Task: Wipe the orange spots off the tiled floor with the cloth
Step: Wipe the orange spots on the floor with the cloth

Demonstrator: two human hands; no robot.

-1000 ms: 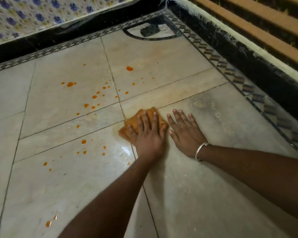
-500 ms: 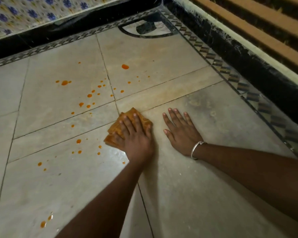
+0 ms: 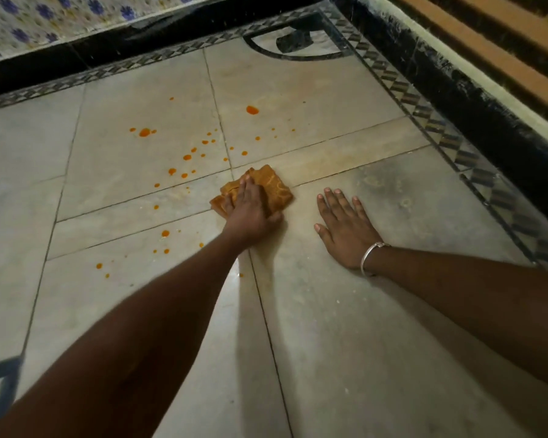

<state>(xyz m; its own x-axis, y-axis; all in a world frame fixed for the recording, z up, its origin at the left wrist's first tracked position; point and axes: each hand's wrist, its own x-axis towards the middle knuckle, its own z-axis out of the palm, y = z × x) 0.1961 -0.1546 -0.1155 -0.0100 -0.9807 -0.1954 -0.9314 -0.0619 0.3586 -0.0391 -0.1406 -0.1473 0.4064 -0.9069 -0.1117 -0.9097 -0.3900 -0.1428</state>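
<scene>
Tiled floor [image 3: 329,343], beige, with orange spots [image 3: 187,157] scattered at left. At centre, left hand [image 3: 250,213] presses the orange cloth [image 3: 276,189] flat, fingers close together and slightly blurred; its palm hides the cloth's near part. At right, right hand [image 3: 345,229] rests on bare tile, fingers spread, bangle [image 3: 368,259] at wrist; both forearms cut off below.

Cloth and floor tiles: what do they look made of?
Cloth: soft woven fabric, probably cotton, matte orange with a faint pattern; it bunches into folds under the left hand. Floor tiles: polished stone or ceramic, likely marble; glossy sheen, faint veining, thin dark joints.
</scene>
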